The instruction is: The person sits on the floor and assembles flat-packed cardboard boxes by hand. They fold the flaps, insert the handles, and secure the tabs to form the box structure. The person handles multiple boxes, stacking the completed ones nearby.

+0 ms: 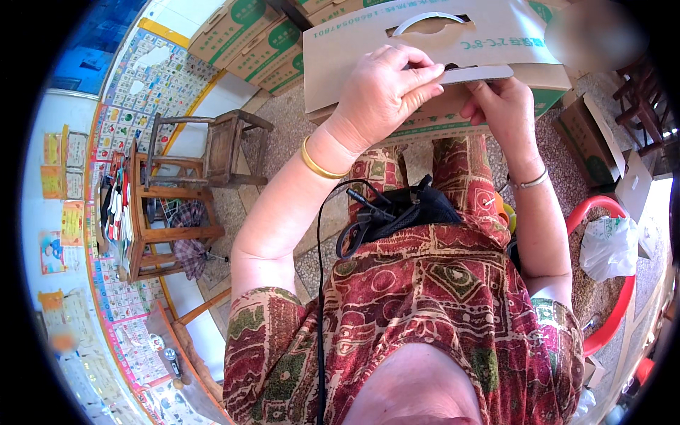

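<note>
A large brown cardboard box [354, 49] with green printing stands in front of me, a white carry handle [428, 19] set into its top. From its near upper edge a narrow cardboard flap [482, 73] sticks out. My left hand [386, 92], gold bangle on the wrist, pinches the flap's left end between thumb and fingers; a small dark spot shows beside the fingertips. Under the flap's right end is my right hand [504, 106], with a silver bangle, thumb and fingers closed on the cardboard. Part of its fingers is hidden behind the flap.
Similar cartons [262, 60] are stacked at the upper left. On the left are a wooden chair [221, 152] and a wooden rack [145, 234]. An open carton [584, 138] and a red basin [602, 204] with a white plastic bag [610, 246] lie right. A black pouch [418, 212] with a cable hangs at my waist.
</note>
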Tool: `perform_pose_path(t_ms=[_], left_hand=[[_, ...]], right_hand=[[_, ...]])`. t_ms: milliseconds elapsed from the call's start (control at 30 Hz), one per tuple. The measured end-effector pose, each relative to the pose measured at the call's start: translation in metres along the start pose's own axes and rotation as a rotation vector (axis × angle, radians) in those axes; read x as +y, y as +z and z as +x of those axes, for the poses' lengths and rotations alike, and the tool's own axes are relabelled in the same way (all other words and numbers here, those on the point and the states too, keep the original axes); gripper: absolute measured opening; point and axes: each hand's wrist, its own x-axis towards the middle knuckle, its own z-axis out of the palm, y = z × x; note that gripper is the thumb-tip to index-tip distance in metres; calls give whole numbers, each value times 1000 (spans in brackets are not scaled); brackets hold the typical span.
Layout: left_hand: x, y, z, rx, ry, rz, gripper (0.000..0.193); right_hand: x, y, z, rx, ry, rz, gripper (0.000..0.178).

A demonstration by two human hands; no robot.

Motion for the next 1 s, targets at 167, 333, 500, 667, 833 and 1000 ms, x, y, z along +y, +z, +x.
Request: perform_pose_path(t_ms=[167, 333, 500, 667, 833, 1000], left_hand=[[6, -3, -10, -21, 40, -2, 29], [5, -5, -12, -61, 52, -42, 26], [1, 2, -13, -17, 30, -82, 22], [6, 7, -12, 10, -28, -53, 15], [14, 10, -3, 14, 27, 115, 15], [18, 6, 1, -42, 10, 98, 18]], right_hand=[[5, 4, -5, 27, 12, 118, 18], [29, 3, -12, -18, -55, 221, 18], [51, 7, -30, 0, -259, 244, 46], [66, -4, -42, 164, -490, -113, 44], [34, -37, -42, 241, -892, -285, 21], [4, -34, -14, 203, -941, -681, 21]])
